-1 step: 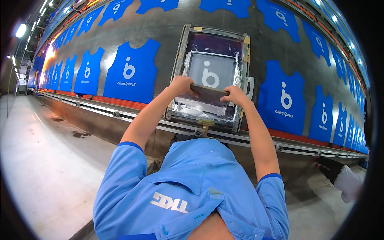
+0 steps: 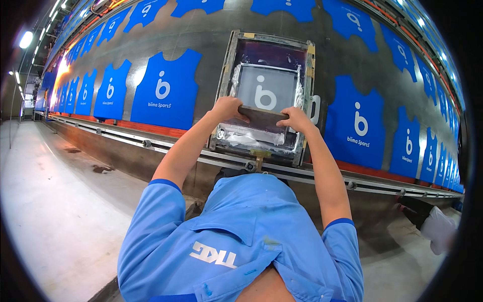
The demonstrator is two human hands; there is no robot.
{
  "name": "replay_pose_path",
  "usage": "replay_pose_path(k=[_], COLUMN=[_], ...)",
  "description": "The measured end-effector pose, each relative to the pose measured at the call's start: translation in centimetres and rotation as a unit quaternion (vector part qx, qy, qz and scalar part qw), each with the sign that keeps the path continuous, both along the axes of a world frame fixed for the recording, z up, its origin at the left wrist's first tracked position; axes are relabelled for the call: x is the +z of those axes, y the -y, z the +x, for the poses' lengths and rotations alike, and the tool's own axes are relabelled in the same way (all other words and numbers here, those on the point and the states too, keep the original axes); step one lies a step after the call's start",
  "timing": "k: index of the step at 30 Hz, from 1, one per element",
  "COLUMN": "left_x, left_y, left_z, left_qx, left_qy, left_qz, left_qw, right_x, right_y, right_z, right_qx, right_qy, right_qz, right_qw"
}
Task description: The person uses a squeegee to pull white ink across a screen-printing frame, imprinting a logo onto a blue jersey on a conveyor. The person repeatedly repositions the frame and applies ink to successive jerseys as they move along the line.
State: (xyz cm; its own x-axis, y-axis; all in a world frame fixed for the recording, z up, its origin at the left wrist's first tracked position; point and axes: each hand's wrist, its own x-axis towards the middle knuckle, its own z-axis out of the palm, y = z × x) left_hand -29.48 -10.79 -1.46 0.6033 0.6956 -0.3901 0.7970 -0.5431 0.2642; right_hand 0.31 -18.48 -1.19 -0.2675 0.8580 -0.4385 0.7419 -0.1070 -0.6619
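A dark, flat squeegee (image 2: 263, 119) lies across the lower part of a screen-printing frame (image 2: 226, 75). My left hand (image 2: 229, 108) grips its left end and my right hand (image 2: 296, 120) its right end, thumbs on the near side. Thick white ink (image 2: 249, 138) is smeared on the screen just below the squeegee, and more streaks the sides of the opening. Beyond the squeegee, the grey mesh (image 2: 269, 83) shows a pale rounded emblem. What lies under the frame is mostly hidden.
Blue sleeveless garment pieces (image 2: 166, 90) with white prints lie in rows on the long dark table, including one blue piece (image 2: 354, 121) right of the frame. A metal rail (image 2: 126, 137) runs along the near edge. Someone's pale-clothed part (image 2: 437, 229) shows at far right.
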Motion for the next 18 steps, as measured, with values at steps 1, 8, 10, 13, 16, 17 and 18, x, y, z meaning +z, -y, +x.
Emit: replay_pose_path(k=[1, 8, 10, 13, 16, 17, 18], left_x=[-0.6, -0.8, -0.9, -2.0, -1.5, -1.1, -0.8], left_y=[0.2, 0.0, -0.3, 0.0, -2.4, -2.9, -3.1], left_z=[-0.5, -0.5, 0.0, -0.9, -0.8, 0.2, 0.7], left_qx=[0.007, 0.021, 0.007, -0.010, -0.006, -0.003, 0.005], left_qy=[0.007, 0.004, -0.009, -0.026, -0.003, 0.007, 0.015], left_qz=[0.008, 0.018, -0.007, -0.068, -0.134, -0.170, -0.207], left_qw=[1.000, 1.000, 1.000, 0.997, 0.991, 0.985, 0.978], right_x=[-0.3, 0.1, -0.4, -2.4, 0.5, 0.5, 1.0], right_y=[-0.3, -2.7, -3.7, -3.1, -5.3, -5.4, -5.4], right_z=[-0.1, 0.4, 1.1, 0.5, 0.9, 2.1, 2.8], right_qx=[-0.002, 0.034, 0.040, 0.080, 0.069, 0.061, 0.060], right_qy=[0.002, 0.000, -0.028, -0.042, -0.068, -0.074, -0.081], right_qz=[-0.021, -0.087, -0.140, -0.198, -0.258, -0.266, -0.276], right_qw=[1.000, 0.996, 0.989, 0.976, 0.961, 0.959, 0.956])
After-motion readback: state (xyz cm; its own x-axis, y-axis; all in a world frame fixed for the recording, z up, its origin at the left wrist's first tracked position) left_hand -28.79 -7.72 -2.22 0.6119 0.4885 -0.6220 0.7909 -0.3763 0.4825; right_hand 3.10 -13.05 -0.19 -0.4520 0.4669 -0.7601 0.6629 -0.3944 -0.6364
